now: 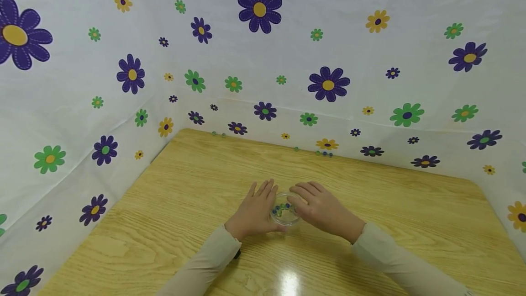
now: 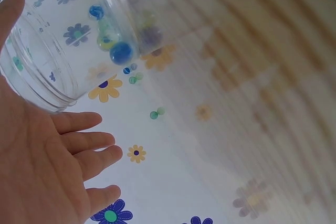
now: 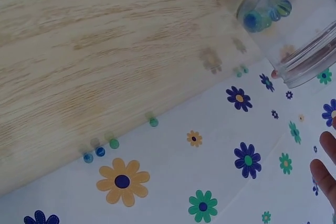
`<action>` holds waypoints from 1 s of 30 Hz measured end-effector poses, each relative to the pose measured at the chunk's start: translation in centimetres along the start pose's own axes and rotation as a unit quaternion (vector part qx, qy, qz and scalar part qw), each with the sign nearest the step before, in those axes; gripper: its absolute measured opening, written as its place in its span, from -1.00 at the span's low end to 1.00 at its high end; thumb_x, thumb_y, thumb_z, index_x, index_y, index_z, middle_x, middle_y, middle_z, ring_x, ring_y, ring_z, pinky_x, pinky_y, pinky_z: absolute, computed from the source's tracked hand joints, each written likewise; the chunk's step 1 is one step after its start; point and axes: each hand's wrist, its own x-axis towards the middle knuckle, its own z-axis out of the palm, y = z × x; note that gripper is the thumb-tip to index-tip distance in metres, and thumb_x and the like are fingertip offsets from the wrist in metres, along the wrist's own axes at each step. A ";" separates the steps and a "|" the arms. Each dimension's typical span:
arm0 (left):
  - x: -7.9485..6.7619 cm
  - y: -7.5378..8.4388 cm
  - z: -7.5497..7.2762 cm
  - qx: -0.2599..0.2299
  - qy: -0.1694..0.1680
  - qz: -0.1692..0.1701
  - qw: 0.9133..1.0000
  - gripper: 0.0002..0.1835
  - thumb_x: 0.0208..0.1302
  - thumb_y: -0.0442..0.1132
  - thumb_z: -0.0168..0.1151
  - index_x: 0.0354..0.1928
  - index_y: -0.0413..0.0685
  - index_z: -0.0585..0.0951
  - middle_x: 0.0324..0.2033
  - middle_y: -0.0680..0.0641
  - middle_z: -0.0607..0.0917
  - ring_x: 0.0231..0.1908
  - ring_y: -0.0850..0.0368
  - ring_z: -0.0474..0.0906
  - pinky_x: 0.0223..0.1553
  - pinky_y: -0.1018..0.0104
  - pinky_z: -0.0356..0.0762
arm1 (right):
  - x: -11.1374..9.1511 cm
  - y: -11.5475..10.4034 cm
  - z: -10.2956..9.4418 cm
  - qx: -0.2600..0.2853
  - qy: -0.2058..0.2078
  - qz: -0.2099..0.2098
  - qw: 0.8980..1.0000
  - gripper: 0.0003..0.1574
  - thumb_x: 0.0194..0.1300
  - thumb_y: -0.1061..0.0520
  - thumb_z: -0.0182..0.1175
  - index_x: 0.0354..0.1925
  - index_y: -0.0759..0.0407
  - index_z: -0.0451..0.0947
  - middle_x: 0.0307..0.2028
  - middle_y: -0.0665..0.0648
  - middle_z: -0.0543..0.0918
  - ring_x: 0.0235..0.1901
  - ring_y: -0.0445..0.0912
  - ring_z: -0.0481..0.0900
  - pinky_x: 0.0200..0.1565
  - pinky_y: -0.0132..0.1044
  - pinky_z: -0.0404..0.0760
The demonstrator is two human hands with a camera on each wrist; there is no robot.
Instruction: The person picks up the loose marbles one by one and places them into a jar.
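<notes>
A clear, open-topped jar (image 1: 286,223) stands upright on the wooden table between my hands, with several blue and green marbles (image 1: 282,208) on its bottom. In the left wrist view the marbles (image 2: 121,53) show through the jar wall. My left hand (image 1: 255,210) lies along the jar's left side, fingers straight and spread, thumb stretched toward its near side. On the opposite side my right hand (image 1: 322,209) hovers at the rim, its fingers loosely bent. Only its fingertips (image 3: 326,174) show in the right wrist view, apart from the jar (image 3: 299,30).
Loose marbles lie along the table's back edge: two green ones (image 1: 218,134) at the left, a green one (image 1: 296,149) near the middle, and a small blue and green group (image 1: 324,153) further right. A flowered white cloth (image 1: 246,58) rises behind and beside the table (image 1: 185,172).
</notes>
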 end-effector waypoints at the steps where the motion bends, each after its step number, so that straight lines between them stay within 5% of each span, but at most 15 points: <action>1: 0.0 0.0 0.0 -0.001 -0.001 -0.001 1.000 0.21 -0.08 0.52 0.12 0.41 -0.27 0.13 0.42 -0.26 0.11 0.43 -0.13 0.05 0.40 -0.15 -0.05 | -0.1 0.1 0.0 0.000 -0.001 0.001 1.000 -0.47 -0.09 0.07 0.48 -0.10 0.11 0.57 -0.08 0.11 0.66 -0.08 -0.04 0.62 -0.03 -0.18 0.59; 30: 0.1 -0.1 0.1 -0.006 -0.007 -0.006 1.000 0.22 -0.10 0.54 0.11 0.41 -0.25 0.12 0.43 -0.24 0.09 0.44 -0.11 0.02 0.41 -0.12 -0.08 | -3.7 7.8 1.2 -0.024 0.005 0.116 0.993 -0.46 -0.10 0.23 0.45 -0.08 0.30 0.55 -0.16 0.22 0.64 -0.14 0.09 0.60 -0.11 -0.06 0.57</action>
